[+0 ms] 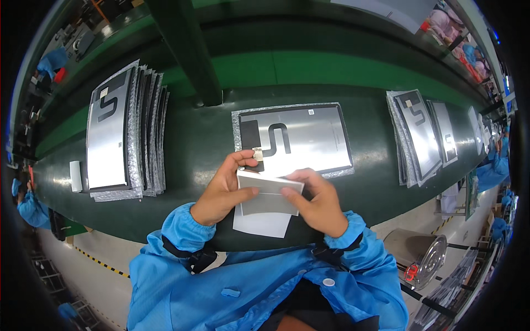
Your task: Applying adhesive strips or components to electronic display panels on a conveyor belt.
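Observation:
Between my two hands is a thin grey rectangular pad of sheets (269, 201) with a pale upper edge; its exact kind is unclear. My left hand (225, 185) pinches its left end, thumb on the face, with the other fingers reaching beside a small beige tab (258, 154). At the opposite end, my right hand (320, 201) grips with its thumb on the face and fingers behind. Just beyond lies a silver display panel (314, 135) with a black S-shaped strip, resting on bubble wrap. Below the pad, a white sheet (264, 225) lies at the table's near edge.
A tall stack of similar panels with bubble wrap (113, 138) stands on the left of the green table (193, 149), near a small white roll-like piece (75, 175). More panels (417, 132) lie at right. A green post (185, 49) rises behind. A clear-lidded bin (411, 251) stands lower right.

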